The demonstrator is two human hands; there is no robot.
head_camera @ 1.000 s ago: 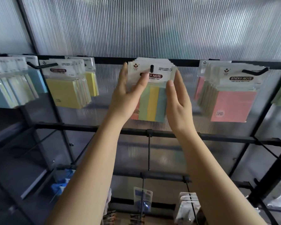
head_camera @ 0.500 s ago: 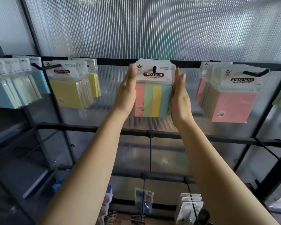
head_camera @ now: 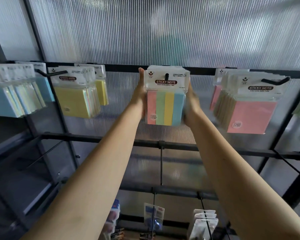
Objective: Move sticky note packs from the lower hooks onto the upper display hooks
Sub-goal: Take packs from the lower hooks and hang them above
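Observation:
A stack of striped sticky note packs (head_camera: 164, 106), pink, green, yellow and blue, hangs on the upper centre hook (head_camera: 166, 76), whose black tip pokes through the header card. My left hand (head_camera: 139, 96) lies flat against the stack's left side with fingers straight up along the card. My right hand (head_camera: 190, 104) presses the stack's right side, its fingers largely hidden behind the packs. Low down, a few packs hang on lower hooks: a blue-printed one (head_camera: 153, 215) and a white bundle (head_camera: 203, 222).
On the same upper rail (head_camera: 121, 67) hang blue packs (head_camera: 2, 103) at far left, yellow packs (head_camera: 73, 101) left of centre and pink packs (head_camera: 249, 116) on the right. Black crossbars (head_camera: 93, 138) run below. A ribbed translucent panel (head_camera: 163, 32) backs the rack.
Both hands slid from the front of the header card to the sides of the stack and moved deeper along the hook. The packs now hang square with their striped face showing.

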